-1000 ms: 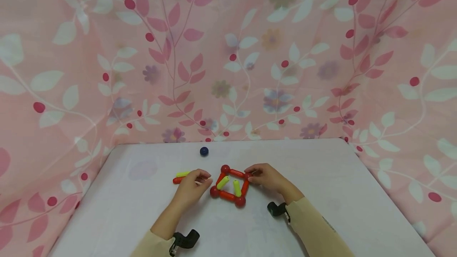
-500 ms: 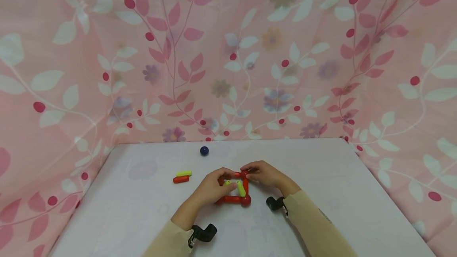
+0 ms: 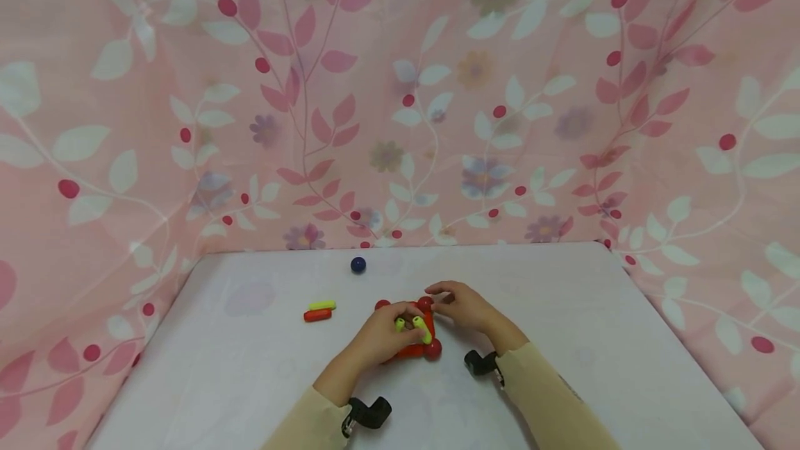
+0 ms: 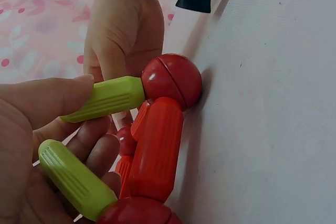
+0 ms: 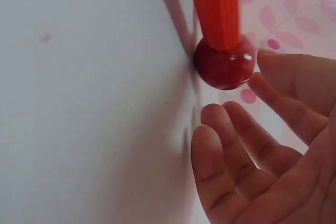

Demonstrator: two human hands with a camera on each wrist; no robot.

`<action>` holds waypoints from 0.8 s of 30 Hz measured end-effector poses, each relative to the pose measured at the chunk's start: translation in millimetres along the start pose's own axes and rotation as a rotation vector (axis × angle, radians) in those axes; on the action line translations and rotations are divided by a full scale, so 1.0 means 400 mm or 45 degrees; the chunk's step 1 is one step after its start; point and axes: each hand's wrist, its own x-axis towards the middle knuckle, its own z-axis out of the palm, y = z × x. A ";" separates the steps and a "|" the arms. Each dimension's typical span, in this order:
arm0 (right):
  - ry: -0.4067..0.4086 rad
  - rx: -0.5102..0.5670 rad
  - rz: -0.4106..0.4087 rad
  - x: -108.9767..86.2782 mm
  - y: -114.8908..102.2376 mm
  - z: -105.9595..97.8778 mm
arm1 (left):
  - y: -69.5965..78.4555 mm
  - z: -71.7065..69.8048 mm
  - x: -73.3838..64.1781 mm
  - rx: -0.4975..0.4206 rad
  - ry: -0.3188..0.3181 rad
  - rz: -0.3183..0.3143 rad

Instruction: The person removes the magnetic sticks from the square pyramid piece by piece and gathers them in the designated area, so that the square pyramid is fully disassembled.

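Note:
A four-sided frame of red balls and ribbed red rods (image 4: 157, 150) lies on the table, with two yellow-green toy rods attached at its near side. My left hand (image 3: 378, 335) reaches over its left part. In the left wrist view, thumb and fingers pinch one yellow-green rod (image 4: 118, 97), whose end meets a red ball (image 4: 172, 81). The other yellow-green rod (image 4: 76, 179) tilts up from the nearer ball, in front of the curled fingers. My right hand (image 3: 465, 305) is at the far right corner ball (image 5: 223, 64), fingers loosely bent, thumb tip right at its side.
On the white table (image 3: 219, 367), a loose yellow-green rod (image 3: 322, 305) and a red rod (image 3: 317, 315) lie side by side to the left. A dark blue ball (image 3: 358, 265) sits near the back edge. Behind hangs a pink floral curtain (image 3: 400, 123).
My left hand has moved right, from beside the frame to over it, and now pinches a yellow-green rod. The frame has turned slightly, and its yellow-green rods have shifted. My right hand barely moved.

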 end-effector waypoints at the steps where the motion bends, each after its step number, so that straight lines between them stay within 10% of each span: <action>1: 0.017 0.002 0.012 -0.006 -0.001 -0.001 | 0.001 0.000 0.000 -0.006 0.001 0.004; 15: -0.306 0.189 -0.182 -0.107 -0.004 -0.002 | -0.003 0.018 0.000 -0.035 0.047 0.014; 24: -0.241 0.069 -0.191 -0.106 0.003 0.018 | -0.002 0.035 0.007 -0.058 0.115 0.018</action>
